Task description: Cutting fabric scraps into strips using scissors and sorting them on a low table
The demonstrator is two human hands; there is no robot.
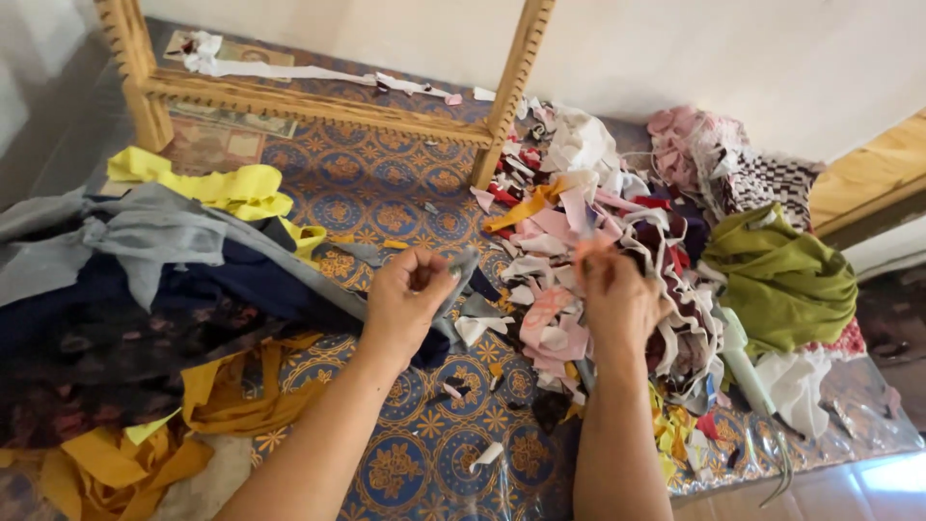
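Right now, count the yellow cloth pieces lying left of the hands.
2: a bright yellow strip on top of the grey cloth, and mustard-yellow cloth at the lower left. More may be hidden under the pile.

What is pinched in the right hand (617, 301) is hidden behind the fingers; only a blurred pale tip is seen at twelve o'clock of it. The grey strip (461, 280) is partly covered by the left hand (405, 304). Both forearms are cut off at six o'clock. The wooden frame (318, 104) is cropped at twelve o'clock, the dark cloth (87, 347) at nine. Lower layers of the scrap heap (579, 212) are concealed.
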